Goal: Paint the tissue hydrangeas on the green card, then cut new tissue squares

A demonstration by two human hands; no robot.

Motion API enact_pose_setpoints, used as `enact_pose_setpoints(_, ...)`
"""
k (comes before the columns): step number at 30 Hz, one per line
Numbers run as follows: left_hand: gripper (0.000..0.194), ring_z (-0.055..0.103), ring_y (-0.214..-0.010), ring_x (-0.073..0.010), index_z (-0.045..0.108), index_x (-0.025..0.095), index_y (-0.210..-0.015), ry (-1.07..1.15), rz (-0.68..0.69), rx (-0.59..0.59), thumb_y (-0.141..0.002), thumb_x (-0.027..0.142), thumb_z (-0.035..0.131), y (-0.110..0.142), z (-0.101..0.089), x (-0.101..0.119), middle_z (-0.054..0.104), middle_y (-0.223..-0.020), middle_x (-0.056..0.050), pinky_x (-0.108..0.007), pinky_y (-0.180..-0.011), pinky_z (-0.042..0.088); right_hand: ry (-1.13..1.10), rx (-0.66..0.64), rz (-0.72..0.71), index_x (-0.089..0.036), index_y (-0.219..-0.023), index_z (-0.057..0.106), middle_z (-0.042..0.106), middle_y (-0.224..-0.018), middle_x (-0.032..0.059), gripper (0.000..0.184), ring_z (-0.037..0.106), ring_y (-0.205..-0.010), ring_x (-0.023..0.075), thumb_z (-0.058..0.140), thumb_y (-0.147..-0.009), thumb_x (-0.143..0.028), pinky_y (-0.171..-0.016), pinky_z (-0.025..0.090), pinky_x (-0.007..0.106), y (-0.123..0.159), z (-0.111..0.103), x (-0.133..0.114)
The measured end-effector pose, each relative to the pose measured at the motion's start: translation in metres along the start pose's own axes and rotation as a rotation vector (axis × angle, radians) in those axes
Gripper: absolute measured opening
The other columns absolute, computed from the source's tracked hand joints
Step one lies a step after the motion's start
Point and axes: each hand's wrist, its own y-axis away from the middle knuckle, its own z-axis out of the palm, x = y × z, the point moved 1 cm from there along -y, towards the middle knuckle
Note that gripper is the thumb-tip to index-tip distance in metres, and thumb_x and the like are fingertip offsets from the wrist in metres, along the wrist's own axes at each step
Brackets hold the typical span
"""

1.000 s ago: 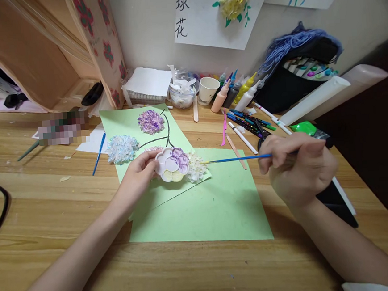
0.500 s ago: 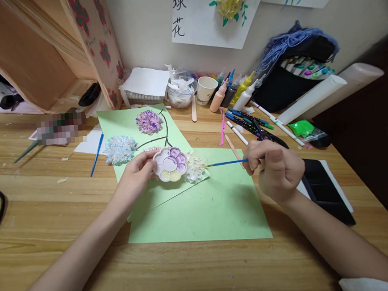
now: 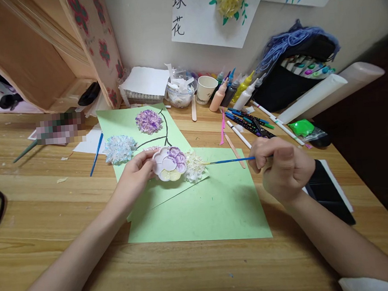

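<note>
My left hand (image 3: 136,174) grips the left rim of a white flower-shaped paint palette (image 3: 169,163) with purple and yellow wells. My right hand (image 3: 281,165) is closed around a thin blue paintbrush (image 3: 230,161), held level and pointing left. Its tip touches a white and pale yellow paper flower (image 3: 194,167) beside the palette. That flower sits on a light green sheet (image 3: 134,121), which also carries a purple flower (image 3: 148,121), a pale blue flower (image 3: 119,149) and black drawn stems. A second green sheet (image 3: 212,207) lies under it, nearer to me.
Paint bottles (image 3: 233,93), a paper cup (image 3: 206,89), a bowl of paper scraps (image 3: 180,92) and loose markers (image 3: 249,123) crowd the back of the wooden desk (image 3: 51,210). A black tablet (image 3: 328,188) lies by my right wrist. A loose blue brush (image 3: 97,154) lies left.
My right hand first drew in to the left with the brush, then shifted slightly back to the right; the brush tip stays at the white flower. My left hand and the palette barely moved.
</note>
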Motion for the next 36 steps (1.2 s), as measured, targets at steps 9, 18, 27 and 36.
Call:
enact_pose_setpoints(9,0.042,0.060,-0.087,-0.0176,0.064,0.021,-0.113,0.028,-0.012,-0.019,-0.073,0.030,0.059,-0.001,0.000,-0.002,0.067,-0.105,-0.006,-0.029,-0.076,0.050,0.004,-0.019,-0.008,-0.020,-0.057,0.049,0.043,-0.048,-0.0014,0.043,0.039,-0.042,0.0110,0.037,-0.095,-0.036,-0.044,0.029,0.029,0.001,-0.001,0.002)
enact_pose_setpoints(18,0.043,0.059,-0.085,-0.0183,0.064,0.020,-0.114,0.042,0.004,-0.034,-0.072,0.030,0.058,-0.001,0.000,-0.003,0.067,-0.101,-0.005,-0.029,-0.073,0.049,-0.031,-0.001,-0.043,-0.019,-0.057,0.049,0.043,-0.049,-0.0012,0.043,0.040,-0.044,0.0108,0.037,-0.095,-0.034,-0.046,0.029,0.029,0.001,-0.002,-0.001)
enact_pose_setpoints(27,0.041,0.055,-0.074,-0.0140,0.064,0.016,-0.112,0.020,0.024,-0.044,-0.073,0.027,0.056,-0.002,0.001,-0.004,0.066,-0.096,-0.005,-0.024,-0.064,0.044,-0.311,-0.285,0.094,-0.019,-0.079,0.060,0.058,-0.063,0.0028,0.035,0.052,-0.057,0.0152,0.032,-0.096,-0.032,-0.057,0.039,0.032,0.013,0.014,-0.007)
enact_pose_setpoints(36,0.042,0.051,-0.069,-0.0125,0.063,0.013,-0.112,0.023,0.041,-0.065,-0.073,0.025,0.054,-0.001,0.000,-0.005,0.066,-0.102,-0.007,-0.024,-0.062,0.041,-0.324,-0.390,0.135,-0.019,-0.084,0.058,0.059,-0.070,0.0039,0.033,0.052,-0.064,0.0152,0.031,-0.097,-0.031,-0.060,0.040,0.032,0.017,0.019,-0.005)
